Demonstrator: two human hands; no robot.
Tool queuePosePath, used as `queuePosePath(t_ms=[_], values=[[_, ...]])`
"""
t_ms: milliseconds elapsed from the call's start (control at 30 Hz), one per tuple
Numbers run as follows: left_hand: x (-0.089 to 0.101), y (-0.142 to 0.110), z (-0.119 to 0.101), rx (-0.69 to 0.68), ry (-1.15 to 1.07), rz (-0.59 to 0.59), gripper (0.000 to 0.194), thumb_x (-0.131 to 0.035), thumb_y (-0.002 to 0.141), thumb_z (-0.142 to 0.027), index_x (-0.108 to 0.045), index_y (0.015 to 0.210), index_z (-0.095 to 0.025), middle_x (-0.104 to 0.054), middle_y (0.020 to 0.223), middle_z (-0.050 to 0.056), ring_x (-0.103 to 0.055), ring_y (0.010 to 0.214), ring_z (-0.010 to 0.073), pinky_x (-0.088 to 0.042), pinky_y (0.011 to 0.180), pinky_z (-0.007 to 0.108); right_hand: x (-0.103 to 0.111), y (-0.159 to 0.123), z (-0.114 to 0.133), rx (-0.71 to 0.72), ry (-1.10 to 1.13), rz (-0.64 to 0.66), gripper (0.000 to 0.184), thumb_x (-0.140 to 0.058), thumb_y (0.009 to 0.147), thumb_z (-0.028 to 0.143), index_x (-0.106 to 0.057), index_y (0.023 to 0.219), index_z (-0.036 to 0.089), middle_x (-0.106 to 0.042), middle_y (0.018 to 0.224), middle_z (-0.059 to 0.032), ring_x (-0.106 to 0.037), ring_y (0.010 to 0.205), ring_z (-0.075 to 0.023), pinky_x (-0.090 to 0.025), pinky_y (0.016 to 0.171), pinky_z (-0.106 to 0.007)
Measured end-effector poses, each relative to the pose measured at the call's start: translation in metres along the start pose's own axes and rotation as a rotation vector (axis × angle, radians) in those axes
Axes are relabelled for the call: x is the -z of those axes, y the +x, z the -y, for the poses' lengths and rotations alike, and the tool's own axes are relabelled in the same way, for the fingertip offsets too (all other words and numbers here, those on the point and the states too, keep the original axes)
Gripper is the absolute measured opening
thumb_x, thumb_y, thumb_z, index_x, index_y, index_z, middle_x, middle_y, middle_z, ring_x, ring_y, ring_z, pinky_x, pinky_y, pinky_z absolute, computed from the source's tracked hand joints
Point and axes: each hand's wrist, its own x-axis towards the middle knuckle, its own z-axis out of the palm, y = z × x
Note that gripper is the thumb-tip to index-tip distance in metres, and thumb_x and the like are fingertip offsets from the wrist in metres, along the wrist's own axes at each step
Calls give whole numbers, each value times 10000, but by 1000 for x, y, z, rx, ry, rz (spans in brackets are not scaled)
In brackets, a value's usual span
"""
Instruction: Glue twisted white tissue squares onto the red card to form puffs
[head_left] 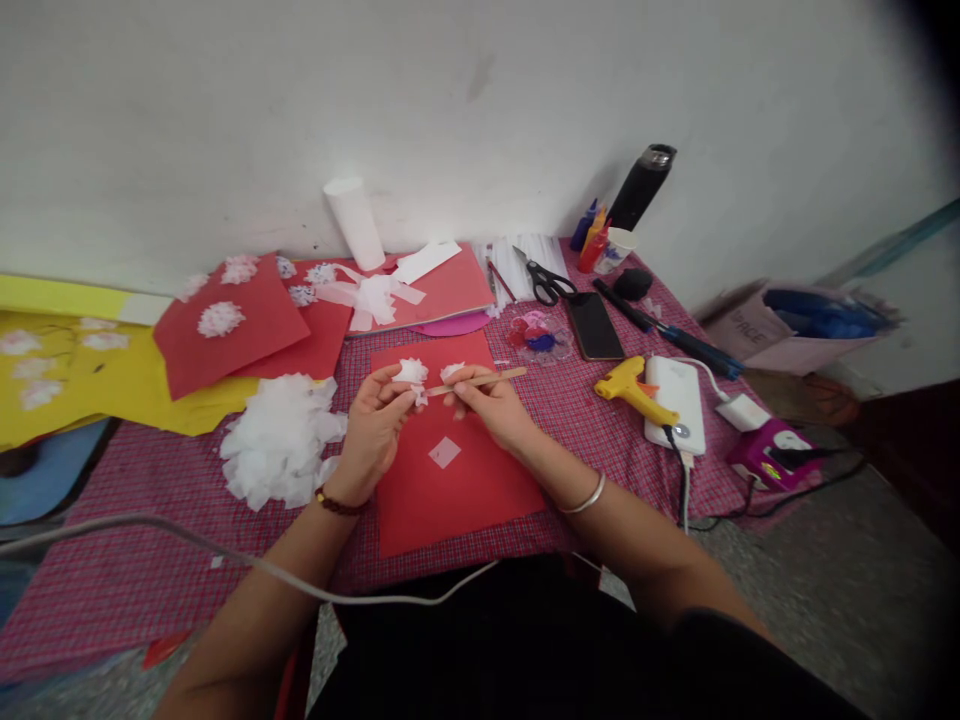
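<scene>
Above a red paper sheet point(457, 500), my left hand point(377, 420) pinches a small piece of white tissue paper point(418, 396). My right hand point(491, 405) grips a flat wooden craft stick point(499, 377), its left tip meeting the tissue. Two white tissue flowers point(410, 372) sit on the sheet behind my fingers, the right one partly hidden. A pale square of tissue point(445, 453) lies flat on the red sheet nearer me. Left of my left hand is a heap of white tissue squares point(277, 440).
Scissors point(546, 283), a phone point(595, 325), a palette with paint point(538, 338) and a yellow glue gun point(637, 391) lie to the right. Paint bottles point(595, 240) and a black flask point(643, 187) stand behind. A white cable point(247, 560) crosses in front.
</scene>
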Motion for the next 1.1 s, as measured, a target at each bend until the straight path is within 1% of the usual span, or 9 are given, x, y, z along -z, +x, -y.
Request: queuePosePath(t_ms=[133, 267, 400, 533, 633, 733, 900, 1000, 1100], values=[[-1, -2, -2, -1, -37, 1, 401, -780, 643, -133, -611, 1003, -184, -697, 742, -34, -630, 627, 84, -514, 651, 208, -4, -1, -1, 28, -38, -28, 229, -687, 790, 413, -718, 868, 200, -699, 722, -16, -569, 532, -100, -457, 509, -234], [-2, -8, 2, -90, 82, 2, 346, -776, 677, -163, -631, 990, -188, -718, 785, -9, -639, 650, 102, -527, 700, 247, -9, -2, -5, 38, -64, -120, 283, -616, 837, 448, -719, 806, 186, -667, 651, -6, -521, 484, -83, -412, 478, -223], [-8, -2, 1, -186, 238, 48, 291, -770, 704, -179, -655, 972, -180, -723, 821, 13, -645, 688, 109, -518, 727, 250, -7, 1, 2, -42, 96, -128, 203, -635, 818, 379, -699, 889, 200, -594, 568, 47, -480, 449, -70, -408, 461, -200], [-26, 19, -12, -219, 311, 158, 257, -759, 708, -163, -652, 942, -164, -698, 768, 3, -630, 666, 111, -504, 675, 236, 5, 9, 21, -104, 274, -43, 229, -736, 728, 335, -680, 914, 214, -655, 687, 47, -513, 490, -66, -489, 530, -212], [-45, 29, -22, -219, 287, 204, 227, -750, 702, -148, -646, 903, -159, -675, 722, -4, -613, 633, 107, -491, 637, 227, 13, 14, 31, -79, 255, -140, 210, -728, 753, 319, -683, 917, 196, -676, 709, 31, -510, 481, -63, -481, 520, -202], [-54, 30, -24, -219, 312, 276, 265, -753, 685, -123, -662, 930, -165, -686, 788, 18, -632, 725, 122, -499, 696, 231, 17, 18, 28, -125, 306, -266, 138, -671, 810, 314, -665, 831, 178, -634, 613, 44, -454, 418, -58, -438, 452, -191], [-27, 45, -17, -234, 599, 468, 383, -767, 627, -86, -722, 990, -201, -678, 1083, 80, -613, 1031, 215, -480, 903, 298, 29, 23, 14, -300, 422, -309, 104, -613, 829, 260, -610, 770, 175, -582, 530, 64, -430, 377, -58, -405, 409, -180], [-5, 64, -6, -328, 867, 580, 398, -732, 615, -63, -743, 974, -234, -664, 1136, 87, -545, 1166, 280, -388, 1042, 386, 37, 26, 7, -267, 337, -314, 107, -624, 803, 270, -606, 773, 169, -587, 524, 60, -439, 372, -63, -401, 401, -184], [3, 81, 6, -419, 1044, 702, 350, -697, 678, -111, -745, 990, -264, -681, 1083, 83, -573, 1092, 279, -387, 1010, 398, 41, 28, 3, -222, 271, -329, 144, -645, 774, 302, -610, 767, 163, -587, 510, 56, -444, 370, -65, -398, 398, -185]])
